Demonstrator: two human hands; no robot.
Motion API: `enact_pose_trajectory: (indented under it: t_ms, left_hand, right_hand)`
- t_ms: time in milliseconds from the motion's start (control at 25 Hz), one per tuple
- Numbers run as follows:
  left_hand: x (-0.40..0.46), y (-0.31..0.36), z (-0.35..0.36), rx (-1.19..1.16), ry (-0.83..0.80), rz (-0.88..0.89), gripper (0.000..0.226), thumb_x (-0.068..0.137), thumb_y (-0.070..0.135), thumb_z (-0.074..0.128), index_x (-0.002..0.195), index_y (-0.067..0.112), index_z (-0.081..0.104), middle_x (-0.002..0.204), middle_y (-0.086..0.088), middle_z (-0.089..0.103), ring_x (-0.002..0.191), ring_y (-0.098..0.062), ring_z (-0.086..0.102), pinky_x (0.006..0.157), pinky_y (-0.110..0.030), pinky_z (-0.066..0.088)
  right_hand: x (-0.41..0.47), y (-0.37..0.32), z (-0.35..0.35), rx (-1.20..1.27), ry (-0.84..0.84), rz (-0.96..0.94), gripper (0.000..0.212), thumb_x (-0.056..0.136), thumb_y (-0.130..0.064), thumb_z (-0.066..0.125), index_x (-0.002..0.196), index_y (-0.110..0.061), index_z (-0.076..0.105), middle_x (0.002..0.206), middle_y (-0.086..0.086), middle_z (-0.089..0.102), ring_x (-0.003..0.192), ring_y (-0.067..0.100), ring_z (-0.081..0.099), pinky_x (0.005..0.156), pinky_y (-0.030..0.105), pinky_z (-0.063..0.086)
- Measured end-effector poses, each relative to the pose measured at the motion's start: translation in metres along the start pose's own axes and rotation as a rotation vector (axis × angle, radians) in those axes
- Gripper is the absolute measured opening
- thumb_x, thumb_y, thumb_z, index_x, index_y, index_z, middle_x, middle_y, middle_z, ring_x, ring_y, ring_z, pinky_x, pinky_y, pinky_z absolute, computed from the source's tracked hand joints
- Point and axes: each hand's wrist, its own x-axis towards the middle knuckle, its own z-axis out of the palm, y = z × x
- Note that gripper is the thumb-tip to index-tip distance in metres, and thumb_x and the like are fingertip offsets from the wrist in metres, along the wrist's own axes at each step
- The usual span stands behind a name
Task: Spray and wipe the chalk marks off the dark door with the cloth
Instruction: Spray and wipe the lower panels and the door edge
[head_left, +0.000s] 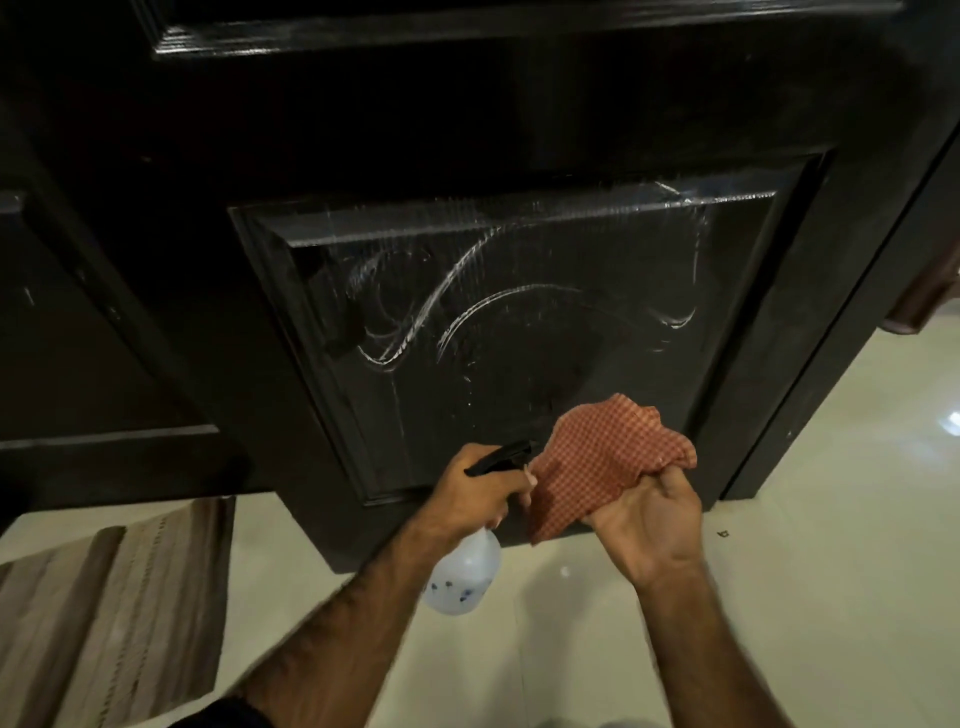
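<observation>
Looking down at the dark door (519, 130), with curling white chalk marks (415, 312) smeared across its raised lower panel (519, 332). Gripping a spray bottle (462, 571) in the left hand (480, 493), fingers curled round the black trigger head, which is aiming at the bottom of the panel; clear bottle body hanging below the hand, over the pale tiled floor (805, 519). Bunching a red checked cloth (602, 462) in the right hand (652, 519), fingers closed round its lower part, the loose upper part lying in front of the panel's lower right area, just beside the trigger head. Lying on the floor left of the door: a striped brown mat (114, 597).
</observation>
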Motion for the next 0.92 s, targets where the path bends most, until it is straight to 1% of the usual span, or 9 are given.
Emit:
enact_pose_trajectory:
  t_ms: [160,320,440,560,640,720,800,880,920]
  left_hand:
    - [0.009,0.023,0.018,0.006,-0.019,0.011,0.031,0.088,0.021,0.078,0.103,-0.005,0.071,0.082,-0.020,0.072,0.047,-0.014,0.051,0.047,-0.030,0.039]
    - [0.027,0.095,0.053,-0.007,-0.060,0.092,0.026,0.093,0.014,0.075,0.108,-0.006,0.071,0.084,-0.019,0.073,0.047,-0.016,0.047,0.048,-0.031,0.036]
    - [0.038,0.157,0.079,-0.029,-0.080,0.203,0.020,0.095,0.011,0.072,0.098,-0.008,0.073,0.087,-0.021,0.074,0.046,-0.019,0.046,0.049,-0.034,0.037]
    - [0.042,0.204,0.096,-0.071,-0.073,0.267,0.017,0.096,0.013,0.072,0.099,-0.004,0.073,0.088,-0.020,0.074,0.047,-0.019,0.047,0.049,-0.032,0.038]
    - [0.043,0.221,0.099,-0.089,-0.047,0.288,0.021,0.096,0.014,0.072,0.103,-0.005,0.073,0.089,-0.021,0.075,0.049,-0.019,0.047,0.051,-0.032,0.040]
    - [0.045,0.229,0.098,-0.083,-0.011,0.285,0.023,0.096,0.017,0.072,0.105,-0.004,0.074,0.095,-0.025,0.076,0.050,-0.018,0.048,0.052,-0.032,0.041]
    - [0.046,0.234,0.095,-0.072,0.011,0.263,0.021,0.096,0.019,0.074,0.107,0.001,0.074,0.101,-0.025,0.077,0.051,-0.016,0.050,0.053,-0.031,0.042]
    - [0.047,0.236,0.089,-0.053,0.042,0.260,0.016,0.096,0.018,0.073,0.105,0.005,0.074,0.101,-0.023,0.077,0.051,-0.014,0.051,0.054,-0.032,0.043]
    - [0.047,0.237,0.085,-0.044,0.064,0.262,0.014,0.096,0.018,0.073,0.104,0.006,0.075,0.099,-0.022,0.078,0.050,-0.014,0.051,0.055,-0.032,0.043]
  right_hand:
    - [-0.004,-0.019,0.001,-0.051,0.002,-0.141,0.046,0.105,-0.041,0.053,0.127,-0.007,0.074,0.141,0.020,0.067,0.122,0.037,0.071,0.101,0.055,0.059]
    - [-0.005,-0.095,0.047,-0.220,-0.036,-0.549,0.071,0.076,-0.054,0.086,0.133,-0.014,0.069,0.141,0.015,0.068,0.128,0.030,0.067,0.110,0.050,0.052]
    - [0.005,-0.155,0.083,-0.472,-0.052,-0.806,0.070,0.092,-0.051,0.070,0.150,-0.013,0.057,0.146,0.008,0.063,0.130,0.020,0.062,0.115,0.030,0.046]
    - [0.035,-0.211,0.124,-0.848,-0.015,-1.048,0.048,0.105,-0.027,0.052,0.146,-0.002,0.057,0.151,0.009,0.055,0.139,0.024,0.051,0.114,0.011,0.035]
    - [0.062,-0.220,0.148,-1.087,-0.026,-1.087,0.055,0.102,-0.036,0.048,0.150,-0.009,0.056,0.163,0.008,0.044,0.153,0.026,0.038,0.131,0.028,0.021]
    - [0.089,-0.203,0.143,-1.536,-0.001,-1.226,0.059,0.102,-0.043,0.043,0.153,-0.015,0.054,0.172,0.014,0.031,0.161,0.035,0.020,0.134,0.042,-0.001]
    - [0.100,-0.200,0.108,-1.821,-0.038,-1.409,0.049,0.107,-0.041,0.041,0.146,-0.016,0.058,0.168,0.017,0.037,0.158,0.038,0.025,0.129,0.052,0.012]
    - [0.092,-0.218,0.093,-1.848,-0.093,-1.491,0.043,0.106,-0.037,0.042,0.135,-0.012,0.062,0.155,0.017,0.052,0.147,0.039,0.044,0.120,0.056,0.034]
    - [0.089,-0.219,0.097,-1.807,-0.023,-1.499,0.044,0.103,-0.034,0.044,0.136,-0.010,0.062,0.153,0.017,0.055,0.146,0.039,0.046,0.118,0.054,0.036]
